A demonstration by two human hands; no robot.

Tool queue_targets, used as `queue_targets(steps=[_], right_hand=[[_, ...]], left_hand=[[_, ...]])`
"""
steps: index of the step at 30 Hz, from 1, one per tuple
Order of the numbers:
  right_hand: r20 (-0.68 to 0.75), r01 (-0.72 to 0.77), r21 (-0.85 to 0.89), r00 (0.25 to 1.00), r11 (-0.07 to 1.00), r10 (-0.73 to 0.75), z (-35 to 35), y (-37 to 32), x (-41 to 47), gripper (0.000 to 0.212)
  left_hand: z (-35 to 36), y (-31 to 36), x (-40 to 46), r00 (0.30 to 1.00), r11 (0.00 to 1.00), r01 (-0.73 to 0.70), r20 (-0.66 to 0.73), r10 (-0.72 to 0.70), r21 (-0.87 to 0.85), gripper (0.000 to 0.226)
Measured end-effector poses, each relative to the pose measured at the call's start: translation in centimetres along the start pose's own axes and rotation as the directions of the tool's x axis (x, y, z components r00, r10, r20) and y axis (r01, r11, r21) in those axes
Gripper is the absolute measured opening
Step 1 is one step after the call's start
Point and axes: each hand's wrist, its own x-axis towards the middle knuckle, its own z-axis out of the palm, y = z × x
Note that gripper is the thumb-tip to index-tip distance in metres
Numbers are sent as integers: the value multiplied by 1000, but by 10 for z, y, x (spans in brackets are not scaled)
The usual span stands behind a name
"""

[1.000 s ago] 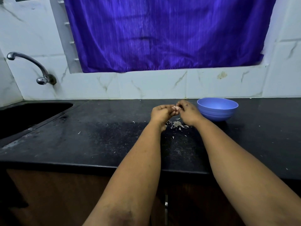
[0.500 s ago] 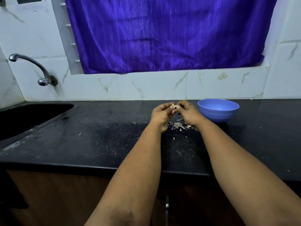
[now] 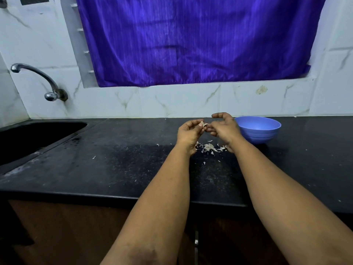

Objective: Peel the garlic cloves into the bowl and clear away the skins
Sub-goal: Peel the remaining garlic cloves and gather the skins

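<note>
Pale garlic clove [image 3: 202,124], skin flaring — pinched between left hand [image 3: 188,131], right hand [image 3: 224,127].

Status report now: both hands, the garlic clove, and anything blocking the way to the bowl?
Left hand and right hand both pinch garlic clove. Skins piled on counter below. Blue bowl right, path clear.

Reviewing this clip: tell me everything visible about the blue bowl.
The blue bowl is round, smooth and matte, plastic by its look, with faint ridges ringing its lower wall. It stands upright on the black counter near the tiled back wall, just right of the right hand, which overlaps its left rim in the image; contact cannot be told. The inside that shows looks bare. The garlic skins lie apart from it.
</note>
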Motion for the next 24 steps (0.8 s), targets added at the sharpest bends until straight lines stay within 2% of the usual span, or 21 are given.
queue_targets(steps=[3,8,18,21,24], right_hand=[[23,49,-41,999,998,-48,-1,0,-4,40],[-5,53,-41,999,998,-53,-2,4,-3,35],[-81,117,-183,988,976,-134,-5,-1,-6,46],[-88,107,-239,987,965,-131,-5,-1,-5,43],[-83,80,-155,992,985,-94,-3,1,-2,23]], left_hand=[[-1,0,0,1000,999,-11,10,11,37,15],[-1,-2,1,1000,997,-8,28,6,79,14],[-1,-3,0,998,992,-42,52,35,122,12],[-1,-2,0,998,992,-50,49,45,114,12],[-1,-1,0,999,998,-29,34,27,50,13]])
